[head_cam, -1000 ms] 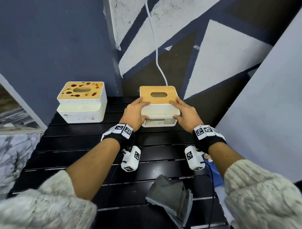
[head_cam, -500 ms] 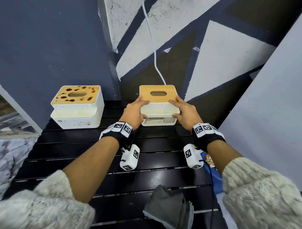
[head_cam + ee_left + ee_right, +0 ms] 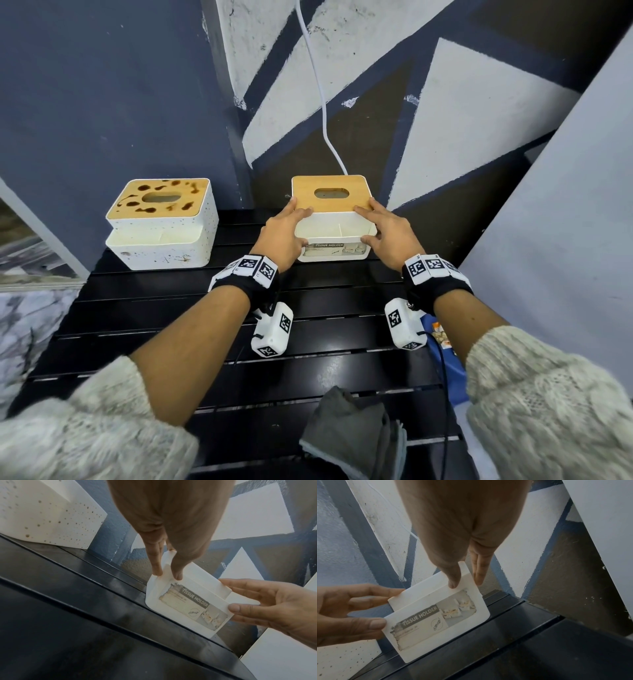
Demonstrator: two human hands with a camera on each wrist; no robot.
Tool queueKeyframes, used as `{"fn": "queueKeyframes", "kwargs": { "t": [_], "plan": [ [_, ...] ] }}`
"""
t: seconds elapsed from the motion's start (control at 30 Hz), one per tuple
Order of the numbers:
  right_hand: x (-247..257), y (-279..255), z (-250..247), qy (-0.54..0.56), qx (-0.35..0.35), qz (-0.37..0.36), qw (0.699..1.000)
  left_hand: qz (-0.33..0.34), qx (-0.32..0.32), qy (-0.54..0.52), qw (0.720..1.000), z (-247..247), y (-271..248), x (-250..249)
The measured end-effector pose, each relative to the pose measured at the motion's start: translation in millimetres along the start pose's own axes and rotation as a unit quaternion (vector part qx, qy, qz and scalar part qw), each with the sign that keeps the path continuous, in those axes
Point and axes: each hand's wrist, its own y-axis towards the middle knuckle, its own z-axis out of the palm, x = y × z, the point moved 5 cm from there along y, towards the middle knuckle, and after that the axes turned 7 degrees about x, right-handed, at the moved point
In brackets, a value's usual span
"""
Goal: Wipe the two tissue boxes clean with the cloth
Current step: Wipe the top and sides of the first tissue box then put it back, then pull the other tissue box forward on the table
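A clean white tissue box (image 3: 330, 240) with a wooden lid stands at the back of the black slatted table (image 3: 171, 325). My left hand (image 3: 284, 233) grips its left side and my right hand (image 3: 387, 233) its right side, thumbs on the front tray. The left wrist view shows the left hand (image 3: 168, 574) pinching the corner of the box (image 3: 187, 605). In the right wrist view the right hand (image 3: 465, 581) pinches the box (image 3: 436, 618) the same way. A second box (image 3: 161, 222), with brown stains on its lid and specks on its walls, sits to the left. The grey cloth (image 3: 349, 435) lies folded near the front edge.
A white cable (image 3: 318, 102) hangs down the painted wall behind the clean box. A grey panel (image 3: 565, 240) closes off the right side. A blue packet (image 3: 442, 346) lies at the table's right edge. A marbled surface (image 3: 24, 325) borders the left.
Both hands stay on the clean box, which has not visibly moved. Only the head view has shifted a little.
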Motion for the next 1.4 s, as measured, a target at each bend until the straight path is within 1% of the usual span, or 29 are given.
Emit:
{"fn": "queueKeyframes", "kwargs": {
  "t": [0.13,0.2,0.3,0.37,0.43,0.53,0.7,0.77,0.9,0.97,1.07,1.13,1.23,1.33,1.4],
  "plan": [
    [5,-3,-1,-0.039,0.016,-0.001,0.999,0.02,0.007,0.032,0.999,-2,-6,-4],
    [9,-5,-2,-0.082,0.021,0.001,0.996,0.03,0.017,0.042,0.999,-4,-8,-2],
    [18,-7,-6,-0.144,0.011,0.006,0.989,0.051,0.023,0.068,0.996,-11,-13,2],
    [26,-6,-8,-0.161,0.0,0.004,0.987,0.062,0.016,0.095,0.993,-19,-19,4],
    [37,-3,-6,-0.162,-0.001,-0.005,0.987,0.06,0.008,0.113,0.992,-29,-26,9],
    [64,3,0,-0.157,-0.004,-0.042,0.987,0.053,-0.017,0.126,0.99,-49,-36,24],
    [121,19,23,-0.189,0.01,-0.077,0.979,0.016,-0.052,0.135,0.989,-92,-54,69],
    [147,25,37,-0.183,0.016,-0.097,0.978,-0.005,-0.065,0.133,0.989,-109,-63,91],
    [190,34,71,-0.152,0.056,-0.108,0.981,-0.033,-0.087,0.131,0.987,-138,-82,133],
    [209,35,88,-0.132,0.076,-0.113,0.982,-0.041,-0.101,0.127,0.986,-151,-90,151],
    [228,39,112,-0.097,0.107,-0.117,0.982,-0.074,-0.105,0.137,0.982,-164,-98,178],
    [238,42,126,-0.081,0.119,-0.116,0.983,-0.084,-0.1,0.134,0.982,-170,-100,194],
    [247,44,140,-0.069,0.129,-0.111,0.983,-0.089,-0.068,0.12,0.986,-173,-100,215],
    [252,45,153,-0.071,0.139,-0.103,0.982,-0.085,-0.033,0.098,0.991,-169,-101,225],
    [251,44,160,-0.066,0.137,-0.093,0.984,-0.079,-0.023,0.084,0.993,-165,-103,228]
  ]
}}
